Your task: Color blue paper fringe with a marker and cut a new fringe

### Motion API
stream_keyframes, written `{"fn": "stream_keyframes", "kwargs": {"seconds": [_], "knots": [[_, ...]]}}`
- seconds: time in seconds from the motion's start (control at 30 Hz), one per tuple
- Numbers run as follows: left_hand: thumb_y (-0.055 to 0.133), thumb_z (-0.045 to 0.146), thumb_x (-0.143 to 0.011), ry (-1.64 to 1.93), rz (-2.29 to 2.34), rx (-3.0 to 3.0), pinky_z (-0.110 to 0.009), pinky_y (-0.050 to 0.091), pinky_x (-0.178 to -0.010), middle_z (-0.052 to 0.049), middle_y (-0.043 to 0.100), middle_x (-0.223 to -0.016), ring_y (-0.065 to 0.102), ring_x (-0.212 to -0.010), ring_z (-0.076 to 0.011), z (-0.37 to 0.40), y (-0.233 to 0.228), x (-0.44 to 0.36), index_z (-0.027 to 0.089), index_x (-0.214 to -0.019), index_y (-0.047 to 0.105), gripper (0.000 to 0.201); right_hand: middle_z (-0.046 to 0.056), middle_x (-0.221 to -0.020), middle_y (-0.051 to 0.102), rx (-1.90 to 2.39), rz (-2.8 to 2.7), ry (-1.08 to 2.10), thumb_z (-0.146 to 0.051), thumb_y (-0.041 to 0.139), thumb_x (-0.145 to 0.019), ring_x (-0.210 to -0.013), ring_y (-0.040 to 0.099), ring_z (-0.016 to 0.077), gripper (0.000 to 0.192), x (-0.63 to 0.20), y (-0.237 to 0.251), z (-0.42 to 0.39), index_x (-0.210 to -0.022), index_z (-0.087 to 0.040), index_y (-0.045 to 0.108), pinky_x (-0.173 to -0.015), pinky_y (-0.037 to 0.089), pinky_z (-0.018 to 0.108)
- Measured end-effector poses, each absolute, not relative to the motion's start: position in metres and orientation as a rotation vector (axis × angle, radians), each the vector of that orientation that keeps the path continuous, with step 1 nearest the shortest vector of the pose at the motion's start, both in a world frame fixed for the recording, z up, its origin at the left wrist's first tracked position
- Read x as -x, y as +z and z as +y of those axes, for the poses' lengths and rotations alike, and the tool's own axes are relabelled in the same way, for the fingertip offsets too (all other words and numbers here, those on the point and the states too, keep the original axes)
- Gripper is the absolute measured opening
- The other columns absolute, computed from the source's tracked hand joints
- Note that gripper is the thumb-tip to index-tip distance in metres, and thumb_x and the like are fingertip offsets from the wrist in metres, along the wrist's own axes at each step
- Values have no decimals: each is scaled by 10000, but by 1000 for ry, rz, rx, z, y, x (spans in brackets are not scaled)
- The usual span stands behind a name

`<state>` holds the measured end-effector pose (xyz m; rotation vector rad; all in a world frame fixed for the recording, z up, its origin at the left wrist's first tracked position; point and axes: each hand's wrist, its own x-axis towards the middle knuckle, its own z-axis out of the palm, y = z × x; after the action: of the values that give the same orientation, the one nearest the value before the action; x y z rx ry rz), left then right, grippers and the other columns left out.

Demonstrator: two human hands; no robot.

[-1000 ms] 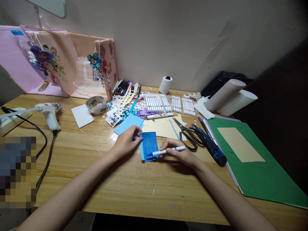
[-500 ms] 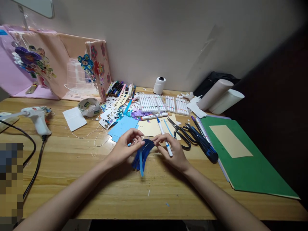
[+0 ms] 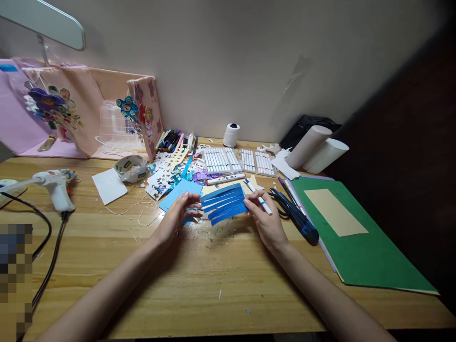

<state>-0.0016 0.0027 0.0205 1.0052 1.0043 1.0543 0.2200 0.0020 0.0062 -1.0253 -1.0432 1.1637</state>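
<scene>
A blue-coloured paper point(image 3: 228, 202) cut into several strips is held up in front of me above the table. My right hand point(image 3: 265, 218) pinches its right edge, where the strips seem joined. Tucked between the fingers of that same hand is a white marker point(image 3: 261, 202) with a blue band. My left hand point(image 3: 181, 213) is at the left ends of the strips, fingers apart and curved; whether a fingertip touches the paper I cannot tell. Light blue paper sheets point(image 3: 183, 190) lie just behind the left hand.
At right are a dark blue cutter-like tool point(image 3: 302, 225) and a green sheet point(image 3: 356, 256). Marker sets point(image 3: 221, 160), paper scraps point(image 3: 162, 175) and a thread spool point(image 3: 231, 136) stand behind. A glue gun point(image 3: 59, 187), its cable and a tape roll point(image 3: 130, 167) are at left.
The blue strips, hanging down and bunched before, are now lifted and spread flat sideways. My left hand has moved left and loosened from the paper. The view has shifted slightly.
</scene>
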Motion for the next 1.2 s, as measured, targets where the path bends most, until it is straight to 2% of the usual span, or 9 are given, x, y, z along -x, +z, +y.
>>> {"fn": "stream_keyframes", "kwargs": {"seconds": [0.13, 0.2, 0.27, 0.33, 0.63, 0.8, 0.9, 1.07, 1.2], "knots": [[492, 607, -798, 815, 824, -757, -430, 483, -790, -119, 662, -871, 639, -822, -253, -6, 20, -9, 143, -954, 550, 494, -26, -808, 491, 1002, -883, 1238, -265, 702, -716, -731, 495, 109, 312, -219, 3, 2, -748, -222, 394, -655, 412, 216], [620, 532, -750, 794, 810, -768, -422, 476, -826, -132, 672, -929, 641, -880, -259, -13, 18, -16, 142, -993, 554, 465, -26, -816, 479, 998, -889, 1219, -269, 677, -740, -734, 489, 109, 301, -216, 1, -1, -756, -227, 380, -656, 411, 213], [759, 413, -651, 840, 843, -852, -394, 472, -853, -122, 666, -1015, 630, -941, -259, -18, 16, -22, 154, -1077, 555, 538, -19, -837, 475, 1008, -928, 1215, -280, 651, -762, -740, 487, 115, 290, -212, -1, -6, -769, -232, 365, -658, 413, 215], [803, 359, -595, 929, 906, -907, -367, 467, -870, -104, 653, -1082, 609, -998, -261, -19, 16, -24, 169, -1093, 565, 583, -12, -854, 475, 1022, -983, 1233, -288, 631, -777, -742, 485, 120, 279, -207, -2, -12, -781, -235, 357, -654, 414, 219], [643, 379, -745, 1072, 1144, -959, -342, 472, -805, -54, 679, -938, 602, -893, -221, -16, 25, -18, 157, -908, 619, 276, -36, -739, 421, 1045, -1238, 1461, -335, 669, -742, -650, 474, 122, 295, -202, 2, -19, -772, -231, 395, -612, 435, 235], [610, 363, -746, 1032, 1186, -1084, -347, 451, -784, -47, 674, -901, 578, -874, -227, -12, 20, -13, 165, -842, 635, 222, 0, -866, 532, 1026, -1265, 1446, -392, 672, -739, -745, 533, 148, 318, -210, 1, -12, -782, -228, 403, -650, 460, 266], [603, 360, -737, 948, 1120, -1140, -337, 441, -772, -45, 671, -896, 571, -865, -223, -11, 19, -11, 169, -842, 644, 222, 14, -851, 562, 1052, -1282, 1426, -389, 663, -751, -808, 543, 169, 307, -212, 4, -9, -766, -222, 406, -695, 449, 292], [585, 415, -761, 920, 1122, -1143, -310, 439, -711, -18, 630, -788, 562, -788, -198, -12, 21, -13, 174, -807, 613, 246, -24, -734, 526, 1084, -1358, 1431, -351, 668, -749, -662, 489, 132, 326, -212, 7, -10, -717, -219, 371, -642, 403, 273], [421, 600, -825, 999, 1082, -979, -299, 457, -639, -29, 608, -748, 579, -745, -191, -12, 20, -15, 185, -900, 570, 447, -23, -743, 527, 1111, -1315, 1317, -336, 658, -755, -653, 479, 130, 311, -212, 5, -10, -728, -228, 367, -612, 406, 265]]}}
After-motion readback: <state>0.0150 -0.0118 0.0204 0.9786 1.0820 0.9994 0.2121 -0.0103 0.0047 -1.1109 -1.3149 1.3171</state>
